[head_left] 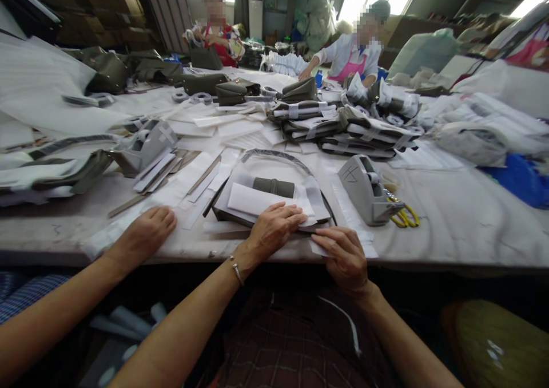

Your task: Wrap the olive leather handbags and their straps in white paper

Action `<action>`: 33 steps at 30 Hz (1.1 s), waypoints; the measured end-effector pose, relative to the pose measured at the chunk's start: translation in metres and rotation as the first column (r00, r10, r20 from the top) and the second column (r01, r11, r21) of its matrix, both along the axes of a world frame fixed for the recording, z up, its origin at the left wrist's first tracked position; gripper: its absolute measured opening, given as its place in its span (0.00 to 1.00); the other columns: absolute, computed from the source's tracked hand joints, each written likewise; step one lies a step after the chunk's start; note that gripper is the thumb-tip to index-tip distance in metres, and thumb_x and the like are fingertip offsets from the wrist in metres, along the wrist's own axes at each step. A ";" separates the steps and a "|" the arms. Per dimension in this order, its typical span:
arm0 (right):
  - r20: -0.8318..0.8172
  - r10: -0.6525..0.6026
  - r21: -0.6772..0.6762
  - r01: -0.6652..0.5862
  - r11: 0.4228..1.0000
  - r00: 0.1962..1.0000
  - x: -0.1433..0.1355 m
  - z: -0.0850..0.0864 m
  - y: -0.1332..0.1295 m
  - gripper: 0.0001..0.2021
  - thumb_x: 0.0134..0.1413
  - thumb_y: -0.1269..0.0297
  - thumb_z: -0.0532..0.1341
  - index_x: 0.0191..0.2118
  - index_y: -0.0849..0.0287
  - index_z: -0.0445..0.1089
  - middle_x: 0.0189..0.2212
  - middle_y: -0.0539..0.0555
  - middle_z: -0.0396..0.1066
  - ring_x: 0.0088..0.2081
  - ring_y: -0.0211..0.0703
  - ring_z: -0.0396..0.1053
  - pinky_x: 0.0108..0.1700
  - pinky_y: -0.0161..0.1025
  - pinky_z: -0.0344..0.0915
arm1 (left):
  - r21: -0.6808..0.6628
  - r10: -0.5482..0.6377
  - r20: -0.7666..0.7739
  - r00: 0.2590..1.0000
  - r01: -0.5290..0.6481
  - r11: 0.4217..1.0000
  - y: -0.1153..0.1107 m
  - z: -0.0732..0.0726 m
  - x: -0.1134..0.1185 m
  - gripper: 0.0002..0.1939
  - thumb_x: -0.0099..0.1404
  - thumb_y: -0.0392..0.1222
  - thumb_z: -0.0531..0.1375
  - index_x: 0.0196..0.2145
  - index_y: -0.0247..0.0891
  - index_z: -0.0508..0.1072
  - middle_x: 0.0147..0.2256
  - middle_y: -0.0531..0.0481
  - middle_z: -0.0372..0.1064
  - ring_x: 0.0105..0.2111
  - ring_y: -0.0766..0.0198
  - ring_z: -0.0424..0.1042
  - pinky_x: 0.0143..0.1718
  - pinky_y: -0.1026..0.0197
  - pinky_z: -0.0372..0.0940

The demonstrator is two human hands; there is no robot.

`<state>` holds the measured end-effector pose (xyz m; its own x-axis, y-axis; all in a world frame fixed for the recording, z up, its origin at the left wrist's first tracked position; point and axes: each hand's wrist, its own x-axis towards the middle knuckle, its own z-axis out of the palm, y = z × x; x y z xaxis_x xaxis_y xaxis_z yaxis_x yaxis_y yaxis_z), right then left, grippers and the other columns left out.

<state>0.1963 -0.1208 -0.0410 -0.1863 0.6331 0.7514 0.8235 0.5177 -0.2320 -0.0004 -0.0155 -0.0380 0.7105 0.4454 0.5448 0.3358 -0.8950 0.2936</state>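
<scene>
An olive-grey handbag (234, 217) lies flat on the table in front of me, its wrapped handle (278, 153) arching away. White foam sheet (257, 200) covers part of it, and a rolled olive piece with a strap (273, 186) shows behind the foam. My left hand (277, 228), with a bracelet at the wrist, rests flat on the foam and the bag's near side, fingers stretched out. At the bag's near right corner, my right hand (343, 256) has its fingers pinched on a small white sheet (318, 247). The fingertips' exact hold is partly hidden.
A co-worker's hand (150, 233) lies close on my left. A grey tape dispenser (364, 193) and yellow-handled scissors (405, 216) stand right of the bag; another dispenser (143, 147) is at left. Wrapped bags (317, 127) are piled behind. Two people work across the table.
</scene>
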 end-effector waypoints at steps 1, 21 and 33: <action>0.002 0.032 -0.013 -0.032 0.999 0.999 -0.001 0.003 -0.003 0.18 0.58 0.78 0.56 0.47 0.53 0.75 0.41 0.55 0.77 0.46 0.48 0.73 0.48 0.48 0.70 | 0.010 0.006 0.003 1.000 -0.006 1.000 -0.001 0.000 0.000 0.13 0.71 0.35 0.54 0.50 0.41 0.72 0.51 0.48 0.74 0.55 0.62 0.70 0.60 0.54 0.61; -0.111 0.197 -0.230 -0.219 0.948 0.974 -0.007 0.046 -0.005 0.13 0.57 0.77 0.56 0.41 0.55 0.73 0.33 0.53 0.77 0.35 0.43 0.75 0.39 0.40 0.71 | 0.057 0.069 -0.015 0.998 -0.068 0.996 -0.020 -0.007 0.010 0.14 0.68 0.33 0.55 0.50 0.38 0.71 0.51 0.46 0.73 0.57 0.57 0.68 0.64 0.49 0.56; -0.289 0.242 -0.389 -0.344 0.854 0.926 0.007 0.072 0.025 0.10 0.64 0.63 0.58 0.37 0.55 0.77 0.34 0.53 0.79 0.37 0.44 0.77 0.43 0.40 0.74 | 0.008 0.131 0.115 0.985 -0.133 0.991 -0.021 -0.006 0.016 0.11 0.69 0.34 0.53 0.43 0.41 0.74 0.43 0.49 0.76 0.49 0.61 0.73 0.60 0.50 0.62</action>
<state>0.2032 -0.0957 0.0314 -0.2760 0.8414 0.4646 0.5491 0.5348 -0.6423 0.0159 -0.0364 -0.0443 0.5790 0.5218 0.6265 0.4164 -0.8499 0.3230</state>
